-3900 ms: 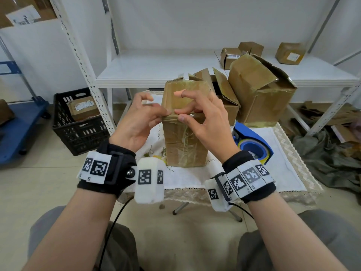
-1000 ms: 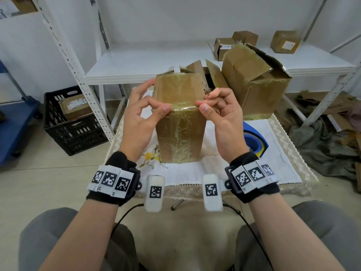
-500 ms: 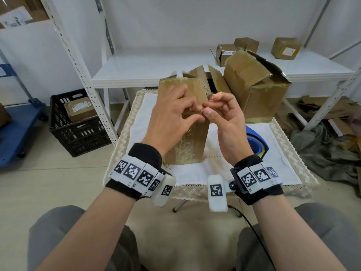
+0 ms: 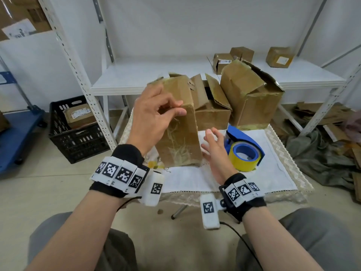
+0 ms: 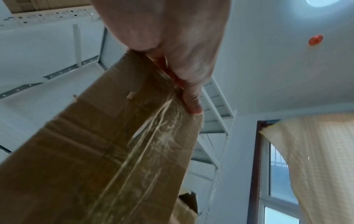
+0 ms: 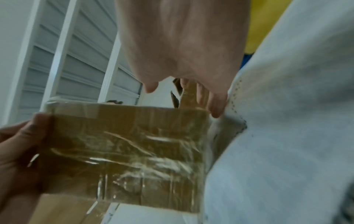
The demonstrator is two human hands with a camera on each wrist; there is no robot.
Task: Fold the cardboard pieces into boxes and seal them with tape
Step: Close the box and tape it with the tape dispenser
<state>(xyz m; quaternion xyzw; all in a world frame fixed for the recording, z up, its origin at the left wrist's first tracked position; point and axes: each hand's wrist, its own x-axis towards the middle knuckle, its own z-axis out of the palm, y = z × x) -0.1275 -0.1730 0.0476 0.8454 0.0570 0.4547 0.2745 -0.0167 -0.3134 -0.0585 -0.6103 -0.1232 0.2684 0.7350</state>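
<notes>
A tall brown cardboard box (image 4: 181, 137) wrapped in clear tape stands tilted on the white tablecloth (image 4: 195, 182). My left hand (image 4: 178, 108) grips its upper front edge with curled fingers. In the left wrist view the fingers (image 5: 193, 106) lie along the taped corner of the box (image 5: 114, 151). My right hand (image 4: 211, 141) hovers open, fingers spread, low beside the box's right side. It holds nothing and sits between the box and the blue tape dispenser (image 4: 248, 137) with its yellow roll (image 4: 242, 161). The right wrist view shows the taped box (image 6: 124, 144) with the right hand's fingertips (image 6: 216, 109) near its corner.
Two more cardboard boxes (image 4: 213, 112) (image 4: 252, 94) with loose flaps stand behind on the table. A white metal shelf (image 4: 136, 75) carries small boxes (image 4: 279, 56). A black crate (image 4: 78, 132) and a blue cart (image 4: 15, 132) sit at left, cardboard scraps (image 4: 322, 118) on the floor at right.
My right hand has let go of the box's upper edge and dropped to its lower right, beside the dispenser. The left hand stays on the upper front, and the box leans over.
</notes>
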